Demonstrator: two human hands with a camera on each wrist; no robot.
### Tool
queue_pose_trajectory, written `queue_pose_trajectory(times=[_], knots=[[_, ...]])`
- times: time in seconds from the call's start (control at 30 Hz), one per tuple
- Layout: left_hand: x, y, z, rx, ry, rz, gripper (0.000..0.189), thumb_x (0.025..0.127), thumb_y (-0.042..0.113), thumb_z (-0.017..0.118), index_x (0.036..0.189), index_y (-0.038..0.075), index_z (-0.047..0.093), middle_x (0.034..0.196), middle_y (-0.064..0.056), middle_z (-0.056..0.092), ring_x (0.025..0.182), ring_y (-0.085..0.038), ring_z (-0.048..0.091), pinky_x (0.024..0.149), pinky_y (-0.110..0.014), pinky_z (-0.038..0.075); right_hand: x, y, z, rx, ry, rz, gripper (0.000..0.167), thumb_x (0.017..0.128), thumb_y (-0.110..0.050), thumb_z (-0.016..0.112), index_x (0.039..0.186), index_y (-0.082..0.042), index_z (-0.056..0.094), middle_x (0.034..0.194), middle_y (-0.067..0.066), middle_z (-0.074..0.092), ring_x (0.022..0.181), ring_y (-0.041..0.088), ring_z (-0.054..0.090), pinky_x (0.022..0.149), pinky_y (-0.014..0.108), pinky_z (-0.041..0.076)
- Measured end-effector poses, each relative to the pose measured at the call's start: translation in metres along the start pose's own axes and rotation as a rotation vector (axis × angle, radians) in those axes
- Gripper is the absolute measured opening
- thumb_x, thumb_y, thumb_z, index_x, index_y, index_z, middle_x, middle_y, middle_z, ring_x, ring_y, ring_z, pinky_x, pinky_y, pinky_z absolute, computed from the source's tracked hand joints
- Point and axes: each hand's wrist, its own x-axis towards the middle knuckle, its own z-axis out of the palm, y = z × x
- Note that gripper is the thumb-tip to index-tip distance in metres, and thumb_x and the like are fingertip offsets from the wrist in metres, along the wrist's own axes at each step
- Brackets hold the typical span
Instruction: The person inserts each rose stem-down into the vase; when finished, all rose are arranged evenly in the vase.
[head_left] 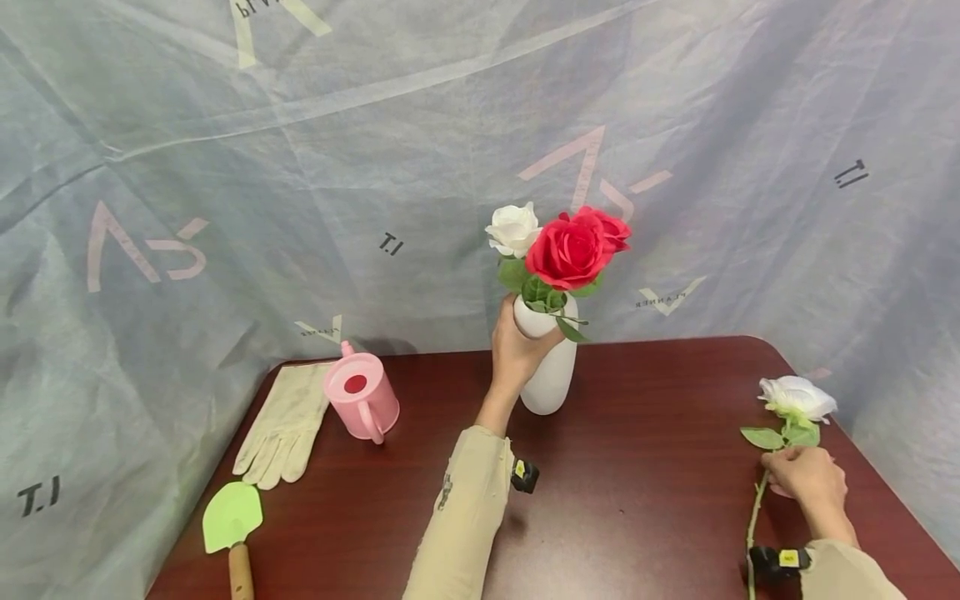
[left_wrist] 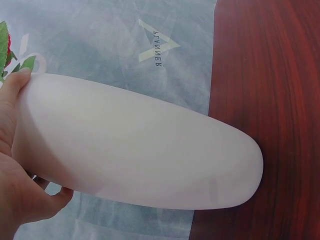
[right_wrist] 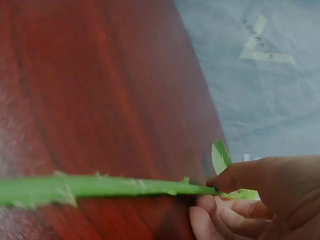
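Observation:
My left hand (head_left: 516, 346) grips a white vase (head_left: 550, 379) around its neck, near the rim. In the left wrist view the vase (left_wrist: 145, 145) fills the middle, its rounded base toward the table. Two red roses (head_left: 572, 250) and a white rose (head_left: 513, 229) stand in the vase, their lower stems hidden inside. At the table's right side my right hand (head_left: 810, 479) pinches the stem of another white rose (head_left: 798, 398) just below its leaves. The right wrist view shows that thorny green stem (right_wrist: 115, 186) between thumb and fingers.
A pink watering can (head_left: 363, 396) stands on the dark red table (head_left: 630, 500) at the left. Cream gloves (head_left: 285, 421) lie beside it. Nearer the front left is a green trowel (head_left: 234, 517) with a wooden handle. A grey printed cloth (head_left: 420, 167) hangs behind.

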Motion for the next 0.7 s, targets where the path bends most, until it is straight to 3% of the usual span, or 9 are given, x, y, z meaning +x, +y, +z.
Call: queue_pose_trajectory(times=[0.13, 0.2, 0.3, 0.4, 0.53, 0.63, 0.7], knots=[[0.0, -0.001, -0.001, -0.007, 0.004, 0.001, 0.079, 0.065, 0.03, 0.084, 0.132, 0.02, 0.044, 0.121, 0.007, 0.055, 0.103, -0.009, 0.053, 0.083, -0.03, 0.044, 0.003, 0.007, -0.001, 0.428, -0.164, 0.056, 0.02, 0.089, -0.009, 0.054, 0.085, 0.006, 0.066, 0.068, 0.001, 0.067, 0.062, 0.011, 0.066, 0.068, 0.038, 0.053], [0.0, -0.001, -0.001, -0.007, 0.005, 0.004, 0.079, 0.064, 0.03, 0.084, 0.132, 0.02, 0.044, 0.121, 0.007, 0.054, 0.103, -0.009, 0.053, 0.083, -0.03, 0.044, 0.004, 0.011, -0.001, 0.672, -0.259, 0.113, 0.014, 0.09, -0.004, 0.054, 0.086, -0.001, 0.067, 0.073, 0.001, 0.069, 0.068, 0.011, 0.067, 0.064, 0.031, 0.054], [0.0, -0.001, -0.001, -0.007, 0.005, 0.006, 0.079, 0.065, 0.031, 0.084, 0.132, 0.02, 0.044, 0.121, 0.007, 0.055, 0.103, -0.009, 0.053, 0.083, -0.03, 0.044, 0.005, 0.015, -0.001, 0.915, -0.37, 0.141, 0.017, 0.092, -0.005, 0.057, 0.083, -0.015, 0.067, 0.079, 0.0, 0.07, 0.076, 0.013, 0.068, 0.068, 0.028, 0.053], [0.0, -0.001, -0.001, -0.002, 0.003, 0.003, 0.079, 0.065, 0.032, 0.083, 0.133, 0.021, 0.044, 0.121, 0.007, 0.054, 0.103, -0.009, 0.053, 0.083, -0.031, 0.044, 0.007, 0.016, 0.002, 1.187, -0.485, 0.073, 0.023, 0.096, -0.005, 0.048, 0.088, -0.014, 0.068, 0.089, 0.004, 0.07, 0.086, 0.015, 0.067, 0.074, 0.028, 0.052], [0.0, -0.001, -0.001, -0.002, -0.003, -0.005, 0.08, 0.065, 0.032, 0.083, 0.133, 0.021, 0.043, 0.122, 0.007, 0.054, 0.104, -0.01, 0.053, 0.083, -0.031, 0.044, 0.008, 0.011, 0.008, 1.607, -0.653, -0.03, 0.034, 0.1, 0.0, 0.032, 0.098, -0.004, 0.065, 0.102, 0.01, 0.067, 0.098, 0.021, 0.063, 0.084, 0.031, 0.048], [0.0, 0.0, -0.001, -0.002, -0.005, -0.01, 0.08, 0.065, 0.033, 0.083, 0.133, 0.021, 0.043, 0.121, 0.007, 0.055, 0.104, -0.01, 0.054, 0.083, -0.032, 0.044, 0.006, 0.003, 0.011, 1.83, -0.705, -0.032, 0.034, 0.1, 0.002, 0.027, 0.101, 0.001, 0.062, 0.104, 0.015, 0.064, 0.102, 0.026, 0.061, 0.09, 0.034, 0.045], [0.001, 0.0, 0.0, 0.001, -0.005, -0.013, 0.079, 0.065, 0.033, 0.083, 0.133, 0.021, 0.043, 0.121, 0.007, 0.055, 0.104, -0.009, 0.053, 0.083, -0.031, 0.044, 0.004, -0.004, 0.013, 1.92, -0.71, -0.019, 0.034, 0.1, 0.003, 0.027, 0.103, 0.002, 0.061, 0.104, 0.017, 0.062, 0.103, 0.028, 0.06, 0.091, 0.036, 0.044]])
